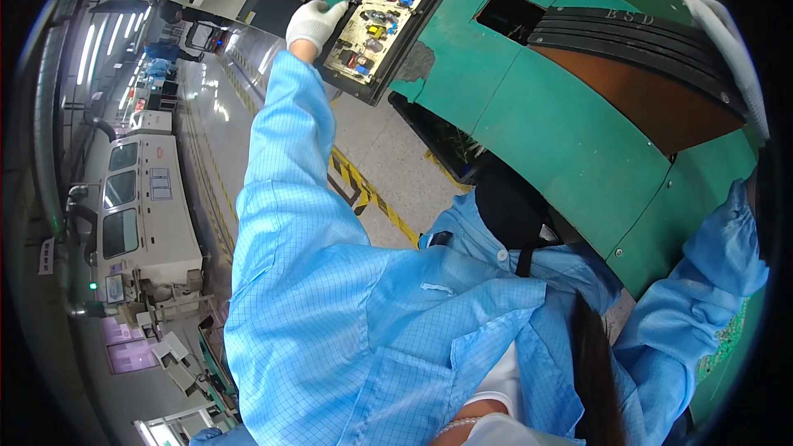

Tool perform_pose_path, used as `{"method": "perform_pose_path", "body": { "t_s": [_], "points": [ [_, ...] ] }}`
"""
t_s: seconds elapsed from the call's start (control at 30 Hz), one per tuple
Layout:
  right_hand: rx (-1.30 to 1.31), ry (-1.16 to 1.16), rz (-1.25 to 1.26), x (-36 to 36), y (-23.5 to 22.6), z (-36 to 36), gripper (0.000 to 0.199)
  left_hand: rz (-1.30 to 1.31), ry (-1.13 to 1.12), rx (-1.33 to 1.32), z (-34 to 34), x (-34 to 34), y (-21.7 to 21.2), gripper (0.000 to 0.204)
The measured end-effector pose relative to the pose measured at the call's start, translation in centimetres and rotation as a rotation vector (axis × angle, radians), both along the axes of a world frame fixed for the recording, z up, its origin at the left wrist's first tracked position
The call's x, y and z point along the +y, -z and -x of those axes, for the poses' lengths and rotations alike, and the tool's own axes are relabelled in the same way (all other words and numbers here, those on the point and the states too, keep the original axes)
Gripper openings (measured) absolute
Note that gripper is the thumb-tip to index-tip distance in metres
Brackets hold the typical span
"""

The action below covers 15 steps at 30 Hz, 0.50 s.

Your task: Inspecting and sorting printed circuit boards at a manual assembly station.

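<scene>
My left hand (316,26), in a white knit glove, grips the left edge of a long black tray (382,87) at the upper middle, fingers bent round its rim. Populated circuit boards (380,18) with yellow, blue, red and black components lie in that tray. At the far right, my right hand (731,54), also white-gloved, has its fingers stretched out. It lies against or close beside the end of a black ridged piece (632,37) with a brown panel (632,95) below it. The view's dark rim hides part of this hand; contact is hard to judge.
A green-topped workbench (570,144) with a dark rectangular opening (508,16) spans the upper right. Yellow-black tape (368,194) marks the floor. A large white machine (144,198) stands left; another person in blue (165,51) is far off. More green boards (723,334) show lower right.
</scene>
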State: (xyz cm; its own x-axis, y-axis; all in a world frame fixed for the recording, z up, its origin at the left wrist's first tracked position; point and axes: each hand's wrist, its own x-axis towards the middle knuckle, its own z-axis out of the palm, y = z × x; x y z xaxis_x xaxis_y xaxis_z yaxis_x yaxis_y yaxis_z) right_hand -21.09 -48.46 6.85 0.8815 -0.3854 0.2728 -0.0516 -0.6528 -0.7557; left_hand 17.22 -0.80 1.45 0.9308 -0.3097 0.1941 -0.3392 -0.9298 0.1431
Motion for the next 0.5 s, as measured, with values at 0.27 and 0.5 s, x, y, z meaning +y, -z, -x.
{"method": "perform_pose_path", "body": {
  "t_s": [0.27, 0.5],
  "points": [
    [0.103, -0.238, 0.385, -5.3, 2.8, 6.0, 0.066, -0.296, 0.1, 0.064, -1.9, -6.1, 0.3, 0.051],
    [0.04, -0.381, 0.258, 2.7, -3.5, 4.5, 0.063, 0.119, 0.257, 0.158, -4.0, -0.5, 1.6, 0.032]
  ]
}}
